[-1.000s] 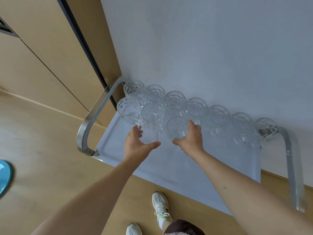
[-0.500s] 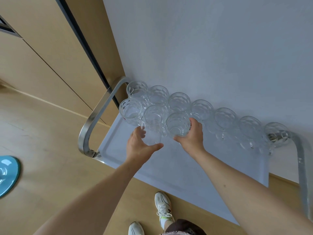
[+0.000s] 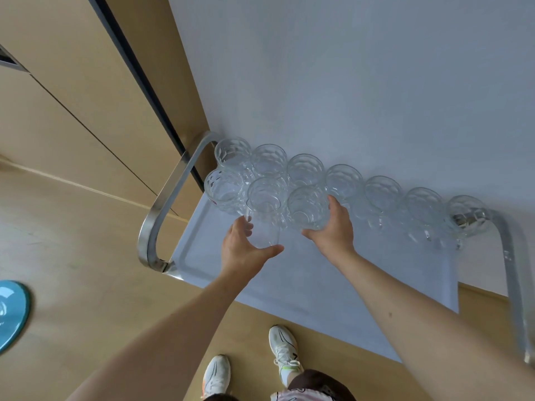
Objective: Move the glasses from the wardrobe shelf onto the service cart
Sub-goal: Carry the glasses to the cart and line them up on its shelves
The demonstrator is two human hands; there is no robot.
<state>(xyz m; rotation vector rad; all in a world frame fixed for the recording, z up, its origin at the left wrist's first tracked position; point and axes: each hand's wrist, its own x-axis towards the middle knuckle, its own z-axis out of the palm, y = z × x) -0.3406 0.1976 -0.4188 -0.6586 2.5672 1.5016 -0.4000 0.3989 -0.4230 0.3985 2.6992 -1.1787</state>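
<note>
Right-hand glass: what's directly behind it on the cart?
Behind the right-hand glass stands the back row of glasses along the wall. Their lower parts are partly covered.

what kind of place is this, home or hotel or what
Hard to say for sure; likely a hotel room or serviced flat. A metal-handled service cart carries many matching glasses, and tall wooden wardrobe doors stand beside it on a wood floor.

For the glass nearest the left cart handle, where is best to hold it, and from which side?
Probably round the side wall of the glass nearest the handle, from the near open side of the cart tray. It stands upright, with neighbours behind and right, and the cart handle left.
</note>
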